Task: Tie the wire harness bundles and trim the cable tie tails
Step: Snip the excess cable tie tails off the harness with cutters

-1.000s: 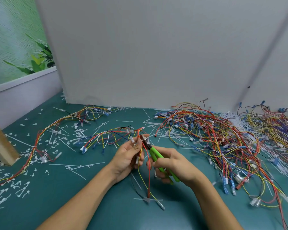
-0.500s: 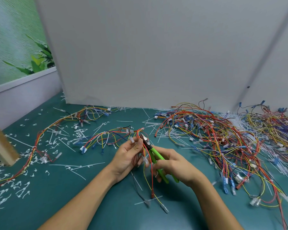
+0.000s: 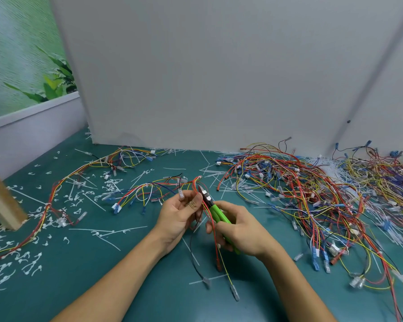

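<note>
My left hand [image 3: 180, 213] grips a wire harness bundle [image 3: 149, 190] of red, yellow, white and black wires, just above the green table [image 3: 130, 270]. Its loose ends hang down between my hands. My right hand [image 3: 240, 228] holds green-handled cutters [image 3: 215, 211]. Their metal jaws point up and left, right beside my left fingertips and the red wires. Whether a cable tie tail lies between the jaws is too small to tell.
A large tangled pile of harnesses [image 3: 312, 194] covers the right side of the table. One long tied harness [image 3: 63, 189] stretches across the left. Cut white tie tails [image 3: 33, 259] and whole cable ties [image 3: 107, 231] litter the surface. A grey partition [image 3: 207, 77] stands behind, a wooden post [image 3: 2, 203] at left.
Both hands have shifted slightly while holding the bundle and cutters. The hanging wire ends have swung a little; the cutter jaws stay by my left fingertips.
</note>
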